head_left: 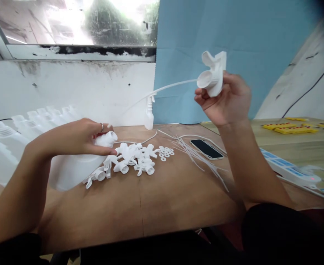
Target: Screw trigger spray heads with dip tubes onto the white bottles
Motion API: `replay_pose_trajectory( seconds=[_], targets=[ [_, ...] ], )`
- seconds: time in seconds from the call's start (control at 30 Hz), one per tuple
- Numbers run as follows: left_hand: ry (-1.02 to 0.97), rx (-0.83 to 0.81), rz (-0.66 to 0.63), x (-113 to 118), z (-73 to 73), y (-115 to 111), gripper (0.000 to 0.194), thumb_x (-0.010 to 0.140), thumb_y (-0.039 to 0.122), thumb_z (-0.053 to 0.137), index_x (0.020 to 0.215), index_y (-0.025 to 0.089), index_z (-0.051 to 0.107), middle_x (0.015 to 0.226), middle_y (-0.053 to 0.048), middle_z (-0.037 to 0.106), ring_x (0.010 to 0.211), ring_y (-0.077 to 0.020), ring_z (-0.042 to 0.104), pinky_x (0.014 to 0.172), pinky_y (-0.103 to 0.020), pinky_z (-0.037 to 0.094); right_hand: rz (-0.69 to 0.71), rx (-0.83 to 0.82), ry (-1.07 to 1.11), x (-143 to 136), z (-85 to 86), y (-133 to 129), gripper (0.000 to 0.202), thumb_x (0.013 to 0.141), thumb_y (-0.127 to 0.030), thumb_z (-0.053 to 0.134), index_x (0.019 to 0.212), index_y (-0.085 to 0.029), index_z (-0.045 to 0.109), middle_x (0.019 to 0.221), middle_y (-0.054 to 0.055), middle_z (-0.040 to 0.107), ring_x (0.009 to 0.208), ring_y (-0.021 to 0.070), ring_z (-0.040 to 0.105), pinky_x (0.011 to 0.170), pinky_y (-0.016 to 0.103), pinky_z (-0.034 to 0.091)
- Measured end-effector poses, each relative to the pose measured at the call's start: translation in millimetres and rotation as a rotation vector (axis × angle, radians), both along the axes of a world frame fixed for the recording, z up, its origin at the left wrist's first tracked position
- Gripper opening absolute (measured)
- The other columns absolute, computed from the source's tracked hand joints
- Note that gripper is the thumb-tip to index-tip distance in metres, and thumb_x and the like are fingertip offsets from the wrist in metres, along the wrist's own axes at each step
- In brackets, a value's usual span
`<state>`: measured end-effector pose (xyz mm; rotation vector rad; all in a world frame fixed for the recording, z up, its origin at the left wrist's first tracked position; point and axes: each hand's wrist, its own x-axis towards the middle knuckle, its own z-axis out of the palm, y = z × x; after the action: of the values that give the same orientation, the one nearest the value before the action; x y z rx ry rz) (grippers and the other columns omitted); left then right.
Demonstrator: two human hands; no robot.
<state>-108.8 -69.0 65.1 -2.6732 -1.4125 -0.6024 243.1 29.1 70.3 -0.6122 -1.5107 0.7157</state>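
My left hand (76,138) is closed round the neck of a translucent white bottle (73,171), which leans with its open mouth toward the right. Raised in front of the blue sheet, my right hand (226,97) grips a white spray head (215,75). A thin white tube (173,85) extends leftward from that spray head, its far end blurred. Beyond the left hand, a pile of white spray heads (136,156) lies on the brown table (167,198). Small white rings (165,152) are beside the pile.
More translucent bottles (6,138) stand at the left. Loose white tubes (199,156) and a phone (206,149) lie right of centre. A small spray bottle (149,114) stands by the wall. Farther right are a power strip (289,169) and yellow pieces (290,127).
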Motion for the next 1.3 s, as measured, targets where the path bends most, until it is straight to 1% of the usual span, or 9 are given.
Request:
replay_pose_trajectory(
  seconds=[0.1, 0.2, 0.3, 0.4, 0.57, 0.7, 0.87, 1.1, 1.3],
  targets=[
    [0.249, -0.108, -0.038, 2.4, -1.0, -3.6, 0.039, 0.087, 0.056, 0.062, 0.078, 0.018, 0.063, 0.053, 0.008, 0.049, 0.048, -0.0079, 0.044, 0.05, -0.018, 0.033, -0.098, 0.029, -0.133, -6.4, -2.5, -4.0, 0.054, 0.068, -0.071, 0.056, 0.098, -0.026, 0.06, 0.097, 0.008, 0.066, 0.102, 0.0311, 0.065, 0.069, 0.039, 0.052],
    [0.257, -0.096, -0.045, 2.8, 0.6, -8.1, 0.034, 0.088, 0.054, 0.063, 0.089, 0.02, 0.065, 0.058, 0.008, 0.055, 0.05, -0.0079, 0.048, 0.052, -0.018, 0.034, -0.145, 0.036, -0.216, -8.8, -3.9, -4.8, 0.059, 0.067, -0.076, 0.056, 0.101, -0.028, 0.061, 0.093, 0.008, 0.067, 0.097, 0.032, 0.066, 0.065, 0.041, 0.052],
    [0.243, -0.1, -0.045, 2.9, 1.6, -8.3, 0.033, 0.087, 0.053, 0.065, 0.099, 0.022, 0.067, 0.062, 0.008, 0.06, 0.052, -0.009, 0.053, 0.053, -0.018, 0.036, -0.105, -0.009, -0.104, -7.5, -4.3, -1.8, 0.047, 0.071, -0.067, 0.058, 0.097, -0.027, 0.061, 0.095, 0.008, 0.068, 0.096, 0.0302, 0.067, 0.069, 0.04, 0.053],
    [0.217, -0.086, -0.061, 3.9, 0.3, -5.3, 0.037, 0.085, 0.058, 0.063, 0.097, 0.023, 0.067, 0.058, 0.006, 0.058, 0.051, -0.0118, 0.052, 0.051, -0.021, 0.035, 0.01, -0.063, 0.053, -7.5, -4.8, -0.4, 0.03, 0.07, -0.051, 0.062, 0.087, -0.026, 0.057, 0.097, 0.005, 0.068, 0.088, 0.0241, 0.069, 0.077, 0.038, 0.052],
    [0.007, 0.079, -0.029, 15.9, -7.4, -6.4, 0.041, 0.082, 0.06, 0.061, 0.072, 0.021, 0.058, 0.048, 0.005, 0.047, 0.045, -0.0115, 0.045, 0.047, -0.023, 0.03, 0.152, -0.01, -0.027, -16.7, -9.9, -12.8, 0.03, 0.072, -0.047, 0.07, 0.087, -0.027, 0.053, 0.08, -0.001, 0.065, 0.068, 0.0193, 0.067, 0.071, 0.039, 0.052],
    [-0.154, 0.144, -0.056, 36.8, -19.2, -14.2, 0.044, 0.085, 0.059, 0.057, 0.07, 0.018, 0.059, 0.056, 0.003, 0.053, 0.049, -0.01, 0.045, 0.049, -0.023, 0.032, 0.246, 0.08, -0.091, -31.5, -17.8, -32.1, 0.029, 0.078, -0.046, 0.072, 0.089, -0.025, 0.056, 0.076, -0.001, 0.064, 0.061, 0.0186, 0.064, 0.058, 0.035, 0.052],
    [-0.285, 0.142, -0.062, 60.0, -36.1, -18.4, 0.044, 0.079, 0.059, 0.066, 0.07, 0.016, 0.061, 0.057, 0.003, 0.055, 0.051, -0.0096, 0.046, 0.05, -0.023, 0.033, 0.399, 0.196, -0.142, -54.6, -23.7, -58.7, 0.015, 0.085, -0.032, 0.071, 0.094, -0.022, 0.064, 0.082, 0.0, 0.065, 0.057, 0.0135, 0.062, 0.053, 0.029, 0.054],
    [-0.563, -0.032, -0.13, 74.8, -47.8, -13.0, 0.043, 0.069, 0.056, 0.079, 0.088, 0.02, 0.065, 0.074, 0.001, 0.065, 0.064, -0.0142, 0.057, 0.058, -0.025, 0.047, 0.378, 0.2, -0.3, -86.7, -21.0, -76.6, 0.026, 0.081, -0.038, 0.075, 0.098, -0.019, 0.069, 0.1, 0.004, 0.066, 0.064, 0.0106, 0.059, 0.05, 0.024, 0.052],
    [-0.549, -0.219, -0.177, 70.3, -50.3, -4.7, 0.051, 0.07, 0.051, 0.08, 0.107, 0.021, 0.062, 0.094, -0.003, 0.067, 0.078, -0.0188, 0.063, 0.062, -0.026, 0.052, 0.395, 0.201, -0.326, -99.8, -28.9, -65.0, 0.025, 0.086, -0.041, 0.068, 0.098, -0.019, 0.07, 0.097, 0.004, 0.066, 0.081, 0.0143, 0.062, 0.058, 0.023, 0.052]
  ],
)
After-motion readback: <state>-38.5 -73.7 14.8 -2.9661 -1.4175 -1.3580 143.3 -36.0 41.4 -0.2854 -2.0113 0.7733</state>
